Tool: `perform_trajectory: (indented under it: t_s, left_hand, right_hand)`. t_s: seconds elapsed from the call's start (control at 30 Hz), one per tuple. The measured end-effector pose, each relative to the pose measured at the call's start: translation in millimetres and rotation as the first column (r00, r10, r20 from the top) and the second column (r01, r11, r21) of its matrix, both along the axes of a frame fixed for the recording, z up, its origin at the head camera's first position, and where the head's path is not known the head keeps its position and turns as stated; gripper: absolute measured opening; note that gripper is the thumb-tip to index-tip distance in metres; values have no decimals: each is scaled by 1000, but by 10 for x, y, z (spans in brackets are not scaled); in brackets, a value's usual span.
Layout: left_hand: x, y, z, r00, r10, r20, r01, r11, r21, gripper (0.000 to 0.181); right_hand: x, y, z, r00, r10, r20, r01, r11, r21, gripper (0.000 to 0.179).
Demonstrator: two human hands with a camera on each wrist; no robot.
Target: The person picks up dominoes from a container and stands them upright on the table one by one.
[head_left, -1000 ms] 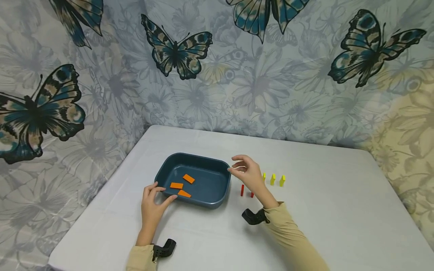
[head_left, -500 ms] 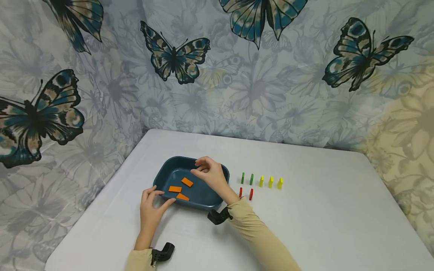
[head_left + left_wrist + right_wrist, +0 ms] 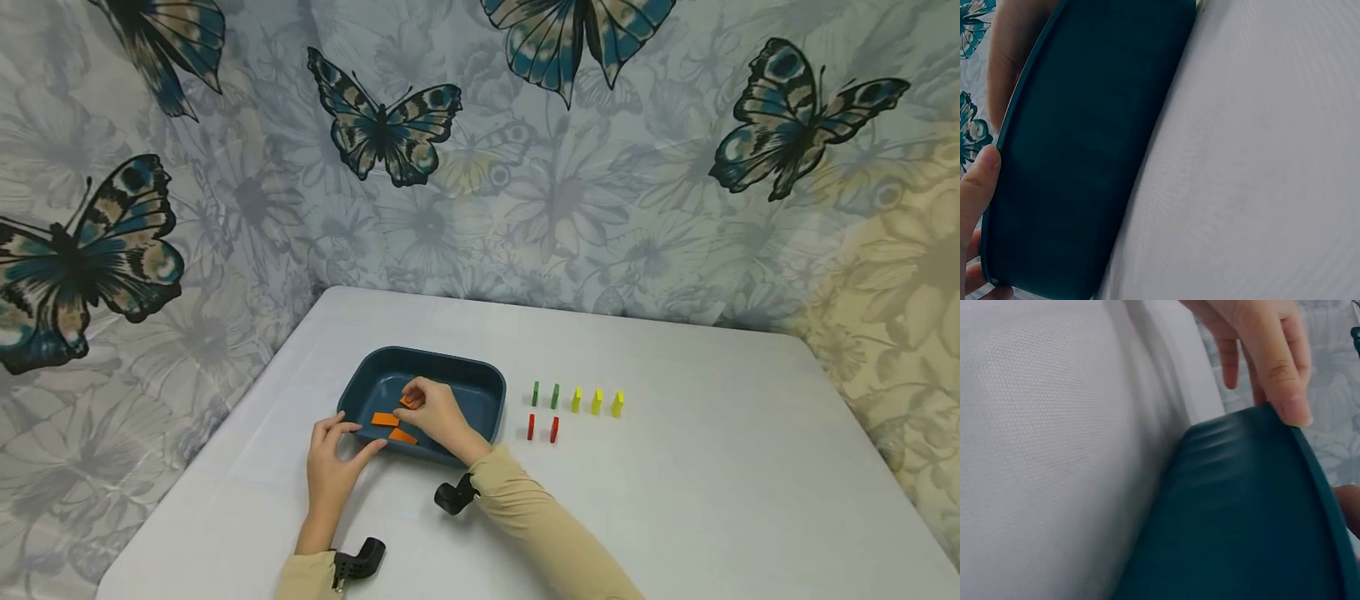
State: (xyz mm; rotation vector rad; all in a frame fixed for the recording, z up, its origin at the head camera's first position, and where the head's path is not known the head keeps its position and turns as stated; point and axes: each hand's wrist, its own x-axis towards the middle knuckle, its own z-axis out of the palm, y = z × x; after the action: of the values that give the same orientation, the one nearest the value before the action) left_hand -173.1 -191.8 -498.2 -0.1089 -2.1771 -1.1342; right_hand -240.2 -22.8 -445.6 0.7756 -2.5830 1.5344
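Observation:
A dark blue plastic tub (image 3: 465,371) stands on the white table with orange wooden blocks inside. My left hand (image 3: 332,479) grips its near left corner; in the left wrist view the thumb (image 3: 980,178) lies against the rim and the fingers go round the corner. My right hand (image 3: 438,419) reaches down into the tub, thumb and fingers curled round one orange block (image 3: 407,402), which they partly cover. A second orange block (image 3: 385,419) lies just left of the thumb, and a third orange block (image 3: 402,436) rests near the front wall.
Right of the tub, small blocks stand upright: two green blocks (image 3: 555,396), three yellow blocks (image 3: 597,402) in line with them, and two red blocks (image 3: 554,430) nearer. A black wrist camera (image 3: 360,558) sits at the left cuff. Butterfly-patterned cloth (image 3: 420,233) hangs behind the table.
My right hand has moved left from the tub's right rim, over the inside, and down to the far orange block. My left hand has stayed at the corner.

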Motion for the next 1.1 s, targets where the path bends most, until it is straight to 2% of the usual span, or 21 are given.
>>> perform_trajectory:
  t_s: [0.27,0.43,0.57,0.8,1.0,1.1]
  left_hand:
    - [-15,13,-16,1000,-13,-5,13,1000,0,39]
    - [-14,26,-6,1000,-17,-5,17,1000,-1,38]
    - [-28,30,3,1000,-24,-7,24,1000,2,38]
    - [-34,13,10,1000,-17,-7,17,1000,3,38]
    - [-6,-8,-12,1000,-5,15,5,1000,-2,38]
    - [2,-16,-14,1000,-8,13,8,1000,-2,37]
  right_hand:
    - [-16,-37,-45,998,-1,64,-2,999,47,26]
    - [-25,-56,-71,996,1,90,-14,991,136,29]
    - [-24,-75,-80,994,15,110,-40,971,236,28]
    - [-51,-109,-106,994,46,95,-79,921,381,22]
    - [-55,-136,-149,989,42,143,-100,898,428,15]
    - [-53,-151,-164,987,37,156,-101,900,425,12]
